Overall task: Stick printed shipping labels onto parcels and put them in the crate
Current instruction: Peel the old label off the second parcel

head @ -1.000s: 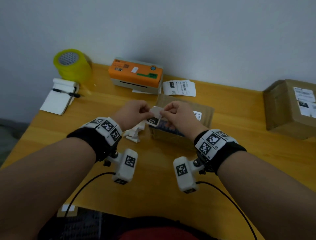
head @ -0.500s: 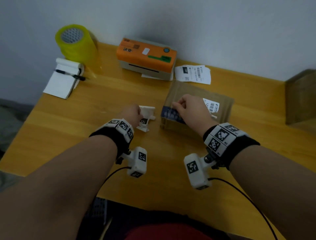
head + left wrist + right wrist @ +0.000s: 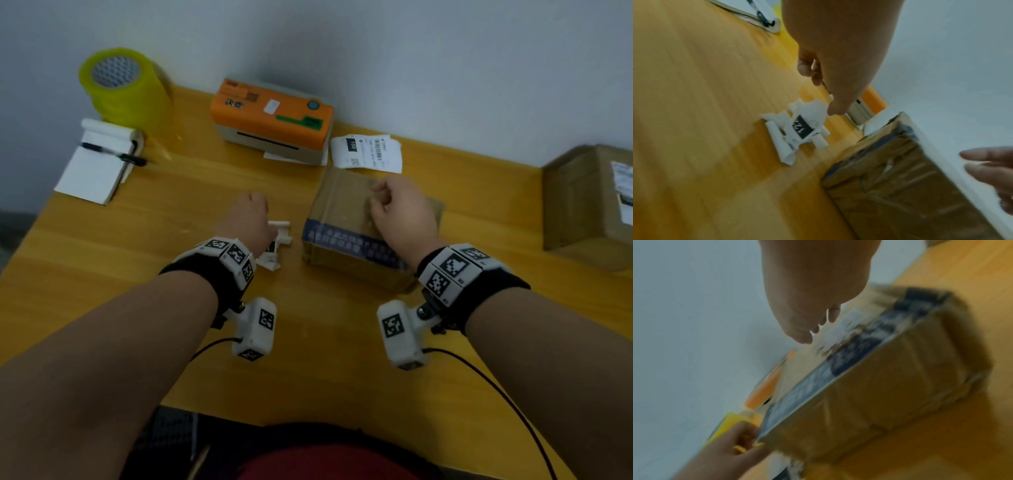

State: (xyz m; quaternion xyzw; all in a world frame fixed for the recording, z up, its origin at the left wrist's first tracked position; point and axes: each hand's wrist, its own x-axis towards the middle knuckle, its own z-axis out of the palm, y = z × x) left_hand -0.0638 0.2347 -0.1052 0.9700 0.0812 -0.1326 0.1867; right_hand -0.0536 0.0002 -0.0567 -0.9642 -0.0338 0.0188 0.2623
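The right hand (image 3: 400,212) rests loosely curled on the cardboard parcel (image 3: 346,219), on the table (image 3: 171,212). The left hand (image 3: 248,219), grip empty, hangs over peeled backing scraps (image 3: 797,129). Next: press the label flat, I think.

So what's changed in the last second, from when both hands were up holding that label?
The hands parted. The left hand dropped the crumpled backing paper on the table and hovers over it. The right hand moved onto the parcel, apparently pressing the label, which it hides. Printer, tape roll, notepad stayed.
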